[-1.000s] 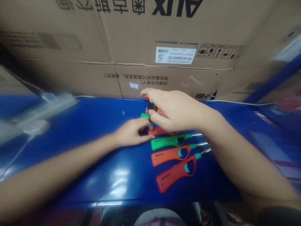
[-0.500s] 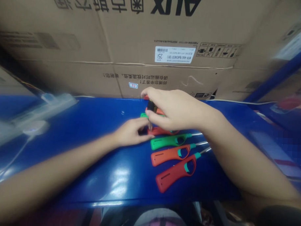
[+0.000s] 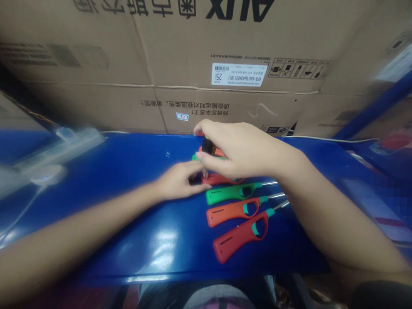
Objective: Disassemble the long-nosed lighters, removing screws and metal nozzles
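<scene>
My right hand (image 3: pixel 246 149) is closed around the black handle of a screwdriver (image 3: pixel 209 147), held upright. Its shaft points down at the butt end of a red gas lighter (image 3: pixel 222 179) lying on the blue table. At that same end, the thumb and fingers of my left hand (image 3: pixel 178 180) grip the lighter, partly hiding the screwdriver tip. Nearer to me lie a green lighter (image 3: pixel 225 194), an orange lighter (image 3: pixel 229 212) and another red lighter (image 3: pixel 237 239), side by side. Behind my right hand, parts of another green lighter (image 3: pixel 194 157) and another orange lighter (image 3: pixel 220 152) show.
A large cardboard box (image 3: pixel 111 56) walls off the back of the blue table (image 3: pixel 132 237). On the left are a blurred power strip (image 3: pixel 81 143) and a white round object with a cable (image 3: pixel 48 175). A blue post (image 3: pixel 380 102) rises at right.
The fingers of my right hand have shifted slightly on the screwdriver handle, and a bit of yellow now shows at its top. My left hand and the lighters stay in place.
</scene>
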`<state>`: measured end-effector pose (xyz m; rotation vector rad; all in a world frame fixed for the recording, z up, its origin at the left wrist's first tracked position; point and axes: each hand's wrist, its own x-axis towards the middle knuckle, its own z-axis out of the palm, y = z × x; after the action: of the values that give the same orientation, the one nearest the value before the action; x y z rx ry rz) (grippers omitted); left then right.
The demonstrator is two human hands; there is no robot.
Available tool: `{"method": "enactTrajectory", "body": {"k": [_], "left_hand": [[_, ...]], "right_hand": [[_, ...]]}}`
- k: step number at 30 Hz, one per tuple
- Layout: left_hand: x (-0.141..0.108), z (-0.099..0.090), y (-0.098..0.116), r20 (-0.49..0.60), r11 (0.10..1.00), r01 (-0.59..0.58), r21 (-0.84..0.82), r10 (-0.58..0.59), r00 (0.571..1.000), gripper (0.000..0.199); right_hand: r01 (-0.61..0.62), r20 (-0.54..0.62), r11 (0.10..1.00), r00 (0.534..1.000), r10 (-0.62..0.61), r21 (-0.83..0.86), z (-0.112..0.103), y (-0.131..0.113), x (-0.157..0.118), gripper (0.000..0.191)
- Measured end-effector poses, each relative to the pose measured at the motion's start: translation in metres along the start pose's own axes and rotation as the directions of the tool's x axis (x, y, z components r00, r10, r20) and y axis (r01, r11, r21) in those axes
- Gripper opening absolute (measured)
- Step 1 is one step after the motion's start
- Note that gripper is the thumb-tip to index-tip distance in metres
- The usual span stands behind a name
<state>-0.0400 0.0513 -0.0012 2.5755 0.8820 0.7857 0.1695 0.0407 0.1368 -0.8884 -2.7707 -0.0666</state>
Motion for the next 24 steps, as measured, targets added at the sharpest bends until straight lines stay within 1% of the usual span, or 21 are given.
{"method": "enactTrajectory", "body": {"k": [2,4,7,11,15,18,24], "left_hand": [[0.0000,0.0000,0.0001,0.007,1.000,0.008,0.001,-0.008,1.000,0.025],[-0.0001,0.0001,0.0002,-0.004,1.000,0.004,0.006,-0.004,1.000,0.026],[-0.0001,0.0003,0.0000,-0.016,1.000,-0.009,0.012,0.009,1.000,0.028],[0.0000,0.0005,-0.0001,-0.004,1.000,-0.002,0.004,0.002,1.000,0.026],[-0.0001,0.0006,-0.0003,-0.018,1.000,0.005,-0.007,-0.005,1.000,0.028],[-0.0002,0.0004,-0.0007,0.006,1.000,0.015,-0.009,-0.015,1.000,0.028],[0.0000,0.0000,-0.0004,0.003,1.000,0.013,-0.005,-0.013,1.000,0.027]], "right_hand": [[0.001,0.016,1.000,1.000,-0.001,-0.009,0.0001,0.0000,-0.0003,0.036],[0.008,0.002,1.000,1.000,-0.008,-0.014,0.0005,-0.0002,-0.0005,0.034],[0.003,-0.022,1.000,1.000,-0.003,-0.006,0.0012,-0.0006,-0.0005,0.042],[-0.017,0.021,1.000,1.000,0.017,-0.002,0.0015,-0.0001,-0.0007,0.037],[-0.012,-0.006,1.000,1.000,0.012,0.006,0.0008,-0.0003,-0.0011,0.040],[-0.036,0.023,0.999,0.999,0.036,-0.003,-0.0003,-0.0012,-0.0008,0.037],[-0.031,0.008,0.999,0.999,0.031,-0.021,-0.0020,-0.0003,-0.0008,0.038]]}}
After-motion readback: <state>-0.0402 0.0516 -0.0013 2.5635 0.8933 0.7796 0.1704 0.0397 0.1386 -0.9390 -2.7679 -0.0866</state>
